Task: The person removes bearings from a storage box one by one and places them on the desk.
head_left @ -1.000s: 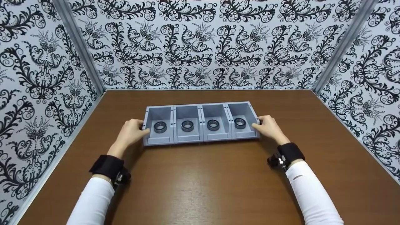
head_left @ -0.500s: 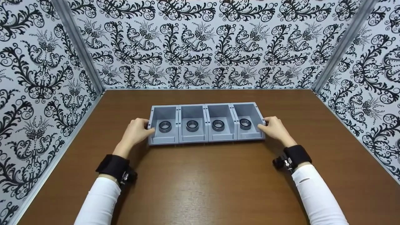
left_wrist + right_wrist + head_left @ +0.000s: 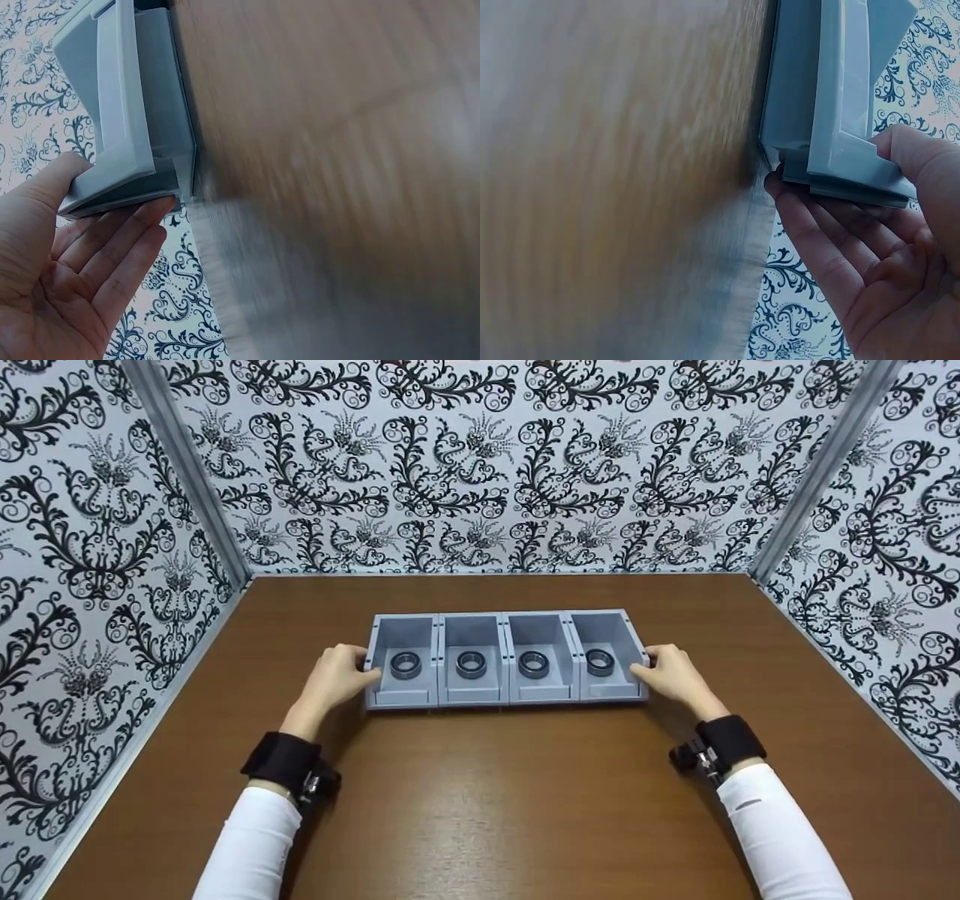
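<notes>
A row of grey storage bins (image 3: 471, 696) stands joined side by side on the brown table, with one dark ring-shaped bearing lying in each compartment, such as the leftmost bearing (image 3: 406, 665) and the rightmost bearing (image 3: 600, 662). My left hand (image 3: 336, 681) grips the row's left end, thumb over the top edge and fingers against the outer side wall. At the opposite end my right hand (image 3: 679, 679) holds the right side wall the same way. Both wrist views show the thumb on the rim and the fingers along the side, near the bin's lower edge.
The brown tabletop (image 3: 480, 795) stretches around the bins. A patterned back wall (image 3: 480, 472) and patterned side walls with grey corner posts enclose the table. Each wrist carries a black strap with a small camera (image 3: 322, 781).
The row of bins has shifted to the right and turned slightly to lie squarer to the back wall. Both hands have moved right with it, keeping their grip; the bearings stay in their compartments.
</notes>
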Demonstrator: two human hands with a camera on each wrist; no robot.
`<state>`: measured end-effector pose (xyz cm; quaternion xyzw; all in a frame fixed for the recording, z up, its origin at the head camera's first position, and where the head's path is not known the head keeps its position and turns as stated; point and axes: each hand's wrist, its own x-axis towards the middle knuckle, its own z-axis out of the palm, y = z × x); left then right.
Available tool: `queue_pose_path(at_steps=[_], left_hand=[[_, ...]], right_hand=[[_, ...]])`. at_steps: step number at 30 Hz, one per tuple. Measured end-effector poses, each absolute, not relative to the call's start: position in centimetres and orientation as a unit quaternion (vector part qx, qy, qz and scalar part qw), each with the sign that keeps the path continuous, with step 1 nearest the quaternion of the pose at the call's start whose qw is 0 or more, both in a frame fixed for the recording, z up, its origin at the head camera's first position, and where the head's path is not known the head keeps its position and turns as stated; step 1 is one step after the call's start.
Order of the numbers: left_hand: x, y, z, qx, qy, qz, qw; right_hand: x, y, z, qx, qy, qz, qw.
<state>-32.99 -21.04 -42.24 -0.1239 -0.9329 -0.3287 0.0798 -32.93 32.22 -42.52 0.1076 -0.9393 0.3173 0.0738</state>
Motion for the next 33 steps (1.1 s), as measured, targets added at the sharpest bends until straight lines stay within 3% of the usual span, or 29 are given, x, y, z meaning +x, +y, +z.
queue_pose_path(at_steps=[33], left_hand=[[-32.4, -19.1, -42.0, -0.142, -0.930, -0.331, 0.069]], right_hand=[[-30.5, 34.1, -42.1, 0.103, -0.944, 0.305, 0.067]])
